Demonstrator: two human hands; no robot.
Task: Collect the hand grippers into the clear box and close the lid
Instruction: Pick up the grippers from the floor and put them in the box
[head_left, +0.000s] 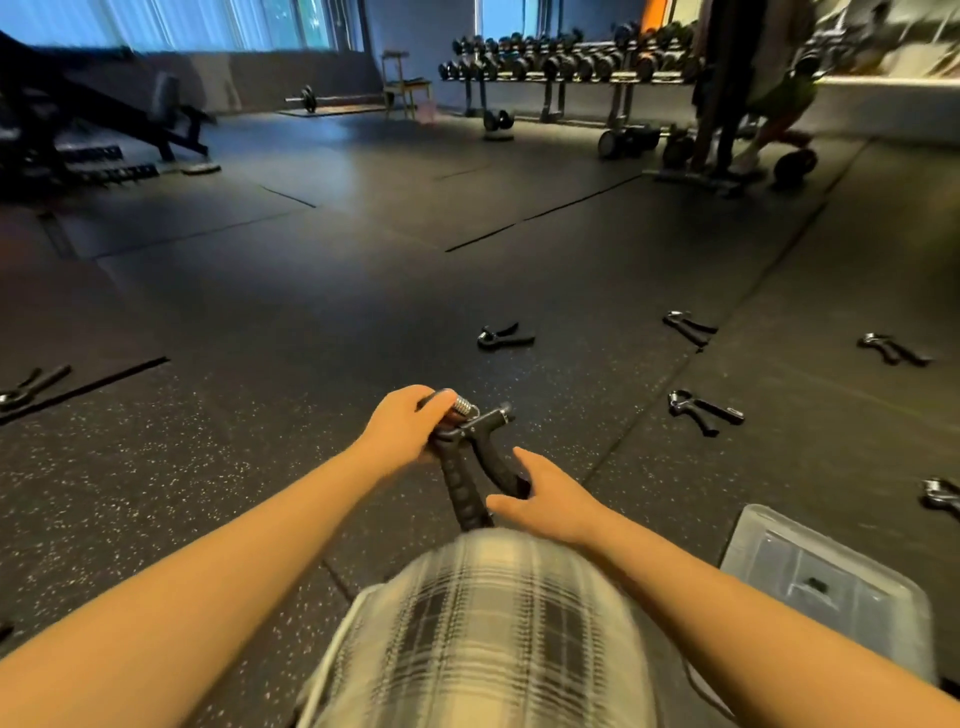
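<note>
Floor (260, 322): black rubber matting in large rectangular tiles; white-speckled under the fingers, plain and faintly glossy beyond them; seams show as straight dark lines.

Dumbbell rack (571, 67): tiered metal frame loaded with round-headed dumbbells; far beyond the fingers, at the back wall.

Clear box (763, 519): translucent plastic, rectangular, rounded corners; on the floor to the right of the right-hand fingers and nearer the camera, well apart from them; whether its lid is seated cannot be told.

Knee (478, 623): cream-and-black plaid cloth; directly below the fingers.

Left hand (400, 426): fingers curled round the spring end of the held hand gripper (467, 457).

Right hand (545, 499): thumb and forefinger pinch the lower end of the right-side handle.

Held hand gripper: black; two ribbed handles splayed in an inverted V; raised off the floor between both hands.

Loose hand grippers (504, 336): black, V-shaped, flat on the floor; the one marked lies straight beyond the fingers; four more lie to their right, at (704, 411), (688, 327), (893, 349) and (940, 496); one lies far to their left (31, 387).

Spring (464, 405): bright metal coil; touching the left thumb.
</note>
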